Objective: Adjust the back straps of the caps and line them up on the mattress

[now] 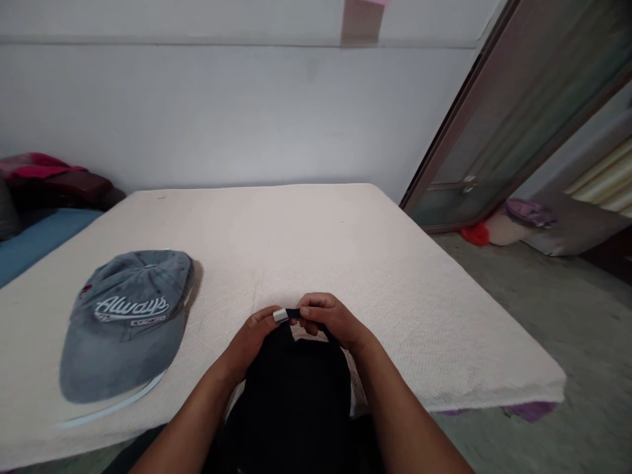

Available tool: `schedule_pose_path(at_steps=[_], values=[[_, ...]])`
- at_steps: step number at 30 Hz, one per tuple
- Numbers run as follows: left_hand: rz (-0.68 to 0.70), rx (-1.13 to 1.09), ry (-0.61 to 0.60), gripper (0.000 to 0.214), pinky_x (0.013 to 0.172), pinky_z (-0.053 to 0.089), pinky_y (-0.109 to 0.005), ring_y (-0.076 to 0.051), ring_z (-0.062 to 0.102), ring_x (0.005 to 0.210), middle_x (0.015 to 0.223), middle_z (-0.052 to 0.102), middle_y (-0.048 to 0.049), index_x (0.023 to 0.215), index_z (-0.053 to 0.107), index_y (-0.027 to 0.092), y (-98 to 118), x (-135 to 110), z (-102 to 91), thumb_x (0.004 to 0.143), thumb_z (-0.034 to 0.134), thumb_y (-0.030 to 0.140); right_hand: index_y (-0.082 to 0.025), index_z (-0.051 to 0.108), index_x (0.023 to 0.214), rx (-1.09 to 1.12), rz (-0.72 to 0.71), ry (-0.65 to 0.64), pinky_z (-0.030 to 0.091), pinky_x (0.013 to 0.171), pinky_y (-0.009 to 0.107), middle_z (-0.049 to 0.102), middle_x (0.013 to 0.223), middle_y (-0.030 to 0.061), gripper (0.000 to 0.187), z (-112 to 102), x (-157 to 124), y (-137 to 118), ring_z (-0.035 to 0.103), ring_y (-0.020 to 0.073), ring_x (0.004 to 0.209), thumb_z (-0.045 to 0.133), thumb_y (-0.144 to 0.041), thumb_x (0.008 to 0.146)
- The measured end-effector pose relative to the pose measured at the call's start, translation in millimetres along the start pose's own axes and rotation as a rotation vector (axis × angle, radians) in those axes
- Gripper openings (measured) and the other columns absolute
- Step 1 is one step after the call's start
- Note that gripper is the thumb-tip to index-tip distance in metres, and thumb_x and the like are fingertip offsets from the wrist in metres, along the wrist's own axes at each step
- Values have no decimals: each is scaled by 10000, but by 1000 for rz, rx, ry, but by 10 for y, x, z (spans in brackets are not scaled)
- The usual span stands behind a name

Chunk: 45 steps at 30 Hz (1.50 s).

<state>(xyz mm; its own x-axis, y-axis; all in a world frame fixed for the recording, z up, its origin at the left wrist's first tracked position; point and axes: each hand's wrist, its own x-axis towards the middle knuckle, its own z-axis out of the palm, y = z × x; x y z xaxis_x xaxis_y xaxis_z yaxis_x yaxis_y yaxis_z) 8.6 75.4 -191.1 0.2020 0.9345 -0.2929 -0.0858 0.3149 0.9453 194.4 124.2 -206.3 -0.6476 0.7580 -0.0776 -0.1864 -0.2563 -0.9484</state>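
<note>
A black cap [299, 395] is in front of me at the near edge of the bed, its back strap [293, 314] turned away from me. My left hand [254, 339] is closed on the strap's left end, thumb and fingers at a silver metal buckle [280, 316]. With a pinch, my right hand [333, 319] grips the strap just right of the buckle. Below the strap is the cap's rear opening. To the left lies a grey cap [133, 322] with white "Always" lettering, its brim toward me and apart from both hands.
The bed's cream cover [276, 230] reaches back to a white wall [237, 112]. A thin pale strip [113, 405] lies by the grey cap's brim. Folded cloths [49, 171] are at the left. On the right are a framed glass door [474, 131] and grey floor [494, 289].
</note>
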Motion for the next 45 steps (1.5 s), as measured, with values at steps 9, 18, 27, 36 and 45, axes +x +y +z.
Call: schedule_pose_path(at_steps=[9,18,27,36,45], values=[[41,151,-45,262,676,404,-266,-193,556,729,762,688,-28,877,719,186,28,-6,-1,833,518,349,-131,617,735,18,8,-34,334,512,223,593,682,11,138,12,-22,-20,448,71,513,612,-262,779],[-37,46,-69,181,609,390,-250,-165,553,622,708,689,-15,817,725,186,3,-16,10,775,583,290,-140,602,780,-13,19,-88,305,469,204,533,608,-31,205,57,-46,-39,428,62,487,643,-342,785],[-54,-227,-101,203,653,439,-263,-172,614,673,791,712,-56,887,691,152,17,-54,21,764,621,298,-154,591,912,50,106,-8,457,631,281,638,810,50,163,-14,-141,-44,608,135,665,552,-283,822],[-137,-300,-68,220,645,466,-266,-158,624,608,722,710,-45,885,695,147,-17,-59,46,702,704,268,-155,560,808,156,127,32,283,432,194,534,611,-28,169,-28,-195,-66,430,59,456,668,-266,740],[-148,-301,-43,182,528,421,-207,-109,579,521,649,684,-21,790,695,144,-49,-79,-8,678,737,281,-168,529,720,156,124,54,155,395,189,362,481,-94,171,45,-132,-61,258,32,399,685,-239,719]])
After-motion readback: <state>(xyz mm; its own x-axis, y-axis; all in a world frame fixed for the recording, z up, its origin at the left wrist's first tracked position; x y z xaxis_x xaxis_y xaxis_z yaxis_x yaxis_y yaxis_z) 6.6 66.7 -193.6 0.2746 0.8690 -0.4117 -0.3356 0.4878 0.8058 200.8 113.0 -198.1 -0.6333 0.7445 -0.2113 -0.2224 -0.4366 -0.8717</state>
